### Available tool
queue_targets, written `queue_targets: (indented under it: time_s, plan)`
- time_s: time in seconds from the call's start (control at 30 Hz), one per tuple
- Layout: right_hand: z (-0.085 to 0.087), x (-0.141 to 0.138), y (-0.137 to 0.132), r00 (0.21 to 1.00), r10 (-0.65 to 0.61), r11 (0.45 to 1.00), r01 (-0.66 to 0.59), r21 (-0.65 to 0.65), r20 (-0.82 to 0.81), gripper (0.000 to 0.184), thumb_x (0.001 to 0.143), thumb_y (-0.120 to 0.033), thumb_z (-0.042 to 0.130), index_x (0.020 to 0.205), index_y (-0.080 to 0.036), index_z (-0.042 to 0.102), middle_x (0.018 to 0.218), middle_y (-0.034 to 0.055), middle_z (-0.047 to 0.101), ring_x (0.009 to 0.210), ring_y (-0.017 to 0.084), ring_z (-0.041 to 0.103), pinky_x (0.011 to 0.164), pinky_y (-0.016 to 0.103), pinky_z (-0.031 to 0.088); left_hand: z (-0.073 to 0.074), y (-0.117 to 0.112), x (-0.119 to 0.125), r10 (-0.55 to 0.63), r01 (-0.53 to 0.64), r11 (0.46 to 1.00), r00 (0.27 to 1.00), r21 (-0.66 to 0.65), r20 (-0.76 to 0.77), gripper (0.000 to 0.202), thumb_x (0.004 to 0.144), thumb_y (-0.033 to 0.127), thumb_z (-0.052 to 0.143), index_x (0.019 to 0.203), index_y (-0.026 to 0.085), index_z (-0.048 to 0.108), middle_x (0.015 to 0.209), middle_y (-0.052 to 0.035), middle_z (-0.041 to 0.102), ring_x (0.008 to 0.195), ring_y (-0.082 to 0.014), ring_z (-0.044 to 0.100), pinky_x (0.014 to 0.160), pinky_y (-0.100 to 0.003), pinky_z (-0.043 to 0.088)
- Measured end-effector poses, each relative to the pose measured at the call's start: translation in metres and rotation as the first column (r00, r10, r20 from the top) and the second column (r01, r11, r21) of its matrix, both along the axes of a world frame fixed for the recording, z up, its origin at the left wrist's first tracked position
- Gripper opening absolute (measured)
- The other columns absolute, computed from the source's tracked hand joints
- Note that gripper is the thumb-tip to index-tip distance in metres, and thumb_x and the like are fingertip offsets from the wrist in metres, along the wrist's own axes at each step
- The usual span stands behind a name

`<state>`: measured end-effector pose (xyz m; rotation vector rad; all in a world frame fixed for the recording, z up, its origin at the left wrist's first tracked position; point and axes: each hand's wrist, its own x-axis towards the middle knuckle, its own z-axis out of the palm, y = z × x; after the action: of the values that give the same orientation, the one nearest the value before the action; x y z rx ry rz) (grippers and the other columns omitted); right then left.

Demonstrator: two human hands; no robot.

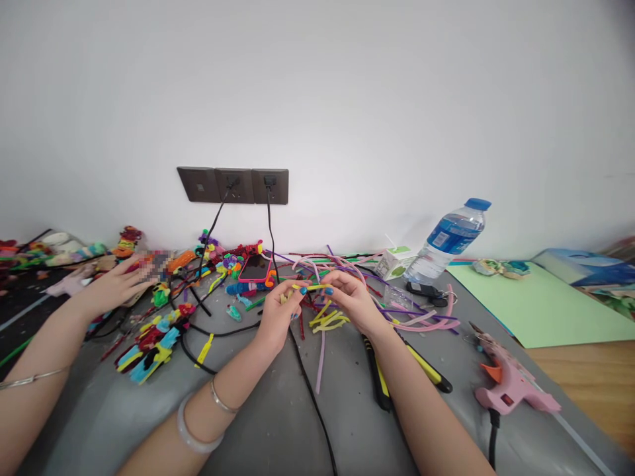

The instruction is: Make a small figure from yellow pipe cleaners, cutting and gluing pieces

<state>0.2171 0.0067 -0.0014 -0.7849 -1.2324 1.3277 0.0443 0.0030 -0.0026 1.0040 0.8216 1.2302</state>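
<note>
Between my two hands a short yellow pipe cleaner (316, 287) stretches level above the table. My left hand (278, 311) pinches its left end between thumb and fingers. At the other end, the thumb and fingertips of my right hand (353, 303) close on it. Just below lies a small pile of yellow pipe cleaner pieces (329, 322). A pale purple pipe cleaner (320, 363) lies on the table under my hands. Pliers with black and yellow handles (430, 369) are partly hidden beneath my right forearm.
A co-worker's hand (116, 284) reaches in at the left, near colourful pipe cleaner figures (149, 350). A pink glue gun (513, 387), tilted water bottle (449, 241), drink carton (395, 262), keys (426, 293) and green sheet (540, 304) occupy the right. A black cable (310, 387) crosses the table.
</note>
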Motion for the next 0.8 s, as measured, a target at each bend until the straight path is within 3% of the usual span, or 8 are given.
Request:
queue_targets:
  time_s: [0.27, 0.4, 0.63, 0.8]
  plan:
    - [0.0002, 0.0011, -0.0012, 0.999, -0.023, 0.999, 0.025, 0.048, -0.042, 0.015, 0.078, -0.037, 0.076, 0.085, -0.024, 0.072, 0.084, 0.0007, 0.065, 0.072, 0.012, 0.059, 0.07, 0.025, 0.051, 0.0037, -0.0017, 0.002, -0.049, 0.051, 0.996, 0.998, -0.07, 0.041, 0.034, 0.064, 0.042, 0.082, 0.082, 0.015, 0.072, 0.05, 0.0082, 0.036, 0.044, -0.0036, 0.029, 0.047, -0.022, 0.025]
    - [0.0023, 0.0002, -0.0018, 0.998, 0.014, 0.998, -0.01, 0.058, -0.066, 0.018, 0.078, -0.04, 0.076, 0.082, -0.023, 0.07, 0.092, 0.0039, 0.067, 0.078, 0.016, 0.061, 0.072, 0.029, 0.053, 0.0058, -0.003, 0.0028, -0.062, 0.079, 0.989, 0.989, -0.127, 0.131, 0.035, 0.062, 0.041, 0.084, 0.081, 0.016, 0.071, 0.048, 0.0092, 0.034, 0.044, -0.0031, 0.026, 0.046, -0.021, 0.023]
    - [0.0044, -0.0003, -0.0036, 0.99, 0.112, 0.994, -0.113, -0.007, -0.081, 0.023, 0.077, -0.041, 0.077, 0.084, -0.022, 0.065, 0.074, 0.0012, 0.069, 0.065, 0.013, 0.058, 0.06, 0.024, 0.048, 0.0045, -0.0028, 0.0051, -0.113, 0.166, 0.964, 0.963, -0.207, 0.246, 0.042, 0.06, 0.037, 0.087, 0.09, 0.014, 0.07, 0.051, 0.01, 0.034, 0.043, -0.002, 0.022, 0.044, -0.02, 0.02]
    - [0.0061, -0.0004, -0.0049, 0.991, 0.103, 0.994, -0.106, -0.039, -0.081, 0.027, 0.077, -0.043, 0.076, 0.08, -0.022, 0.06, 0.073, 0.0011, 0.068, 0.06, 0.012, 0.055, 0.056, 0.024, 0.046, 0.0038, -0.0026, 0.0055, -0.09, 0.172, 0.951, 0.95, -0.257, 0.3, 0.04, 0.056, 0.034, 0.09, 0.079, 0.015, 0.063, 0.053, 0.0098, 0.038, 0.042, -0.0015, 0.024, 0.043, -0.019, 0.019]
